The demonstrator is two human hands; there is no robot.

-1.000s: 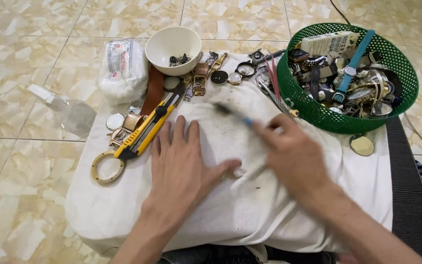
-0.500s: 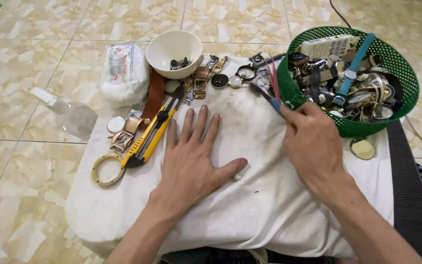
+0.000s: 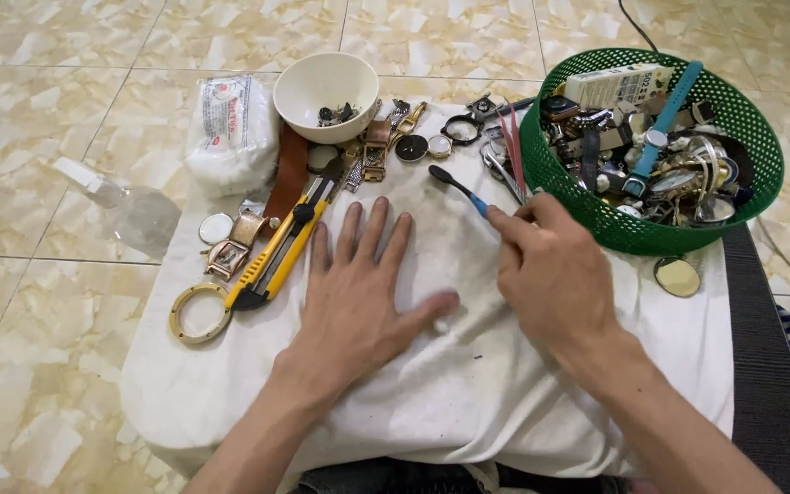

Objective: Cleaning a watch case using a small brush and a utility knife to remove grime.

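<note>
So the right hand point(image 3: 555, 274) has the small brush point(image 3: 458, 189) pinched at its blue handle end, fingertips closed on it. The brush's long axis slants from the hand up and to the far left, dark bristle head resting on the white cloth point(image 3: 468, 384) over the surface, just short of the loose watch parts. The left hand point(image 3: 358, 297) lies flat and released on the cloth, just left of the brush, holding nothing.

Toothbrush point(image 3: 461, 189): one, slim blue handle, dark bristled head. Lies aslant, head pointing up-left over the white cloth point(image 3: 468, 384), handle end pinched in right hand point(image 3: 555, 274) fingertips.
</note>
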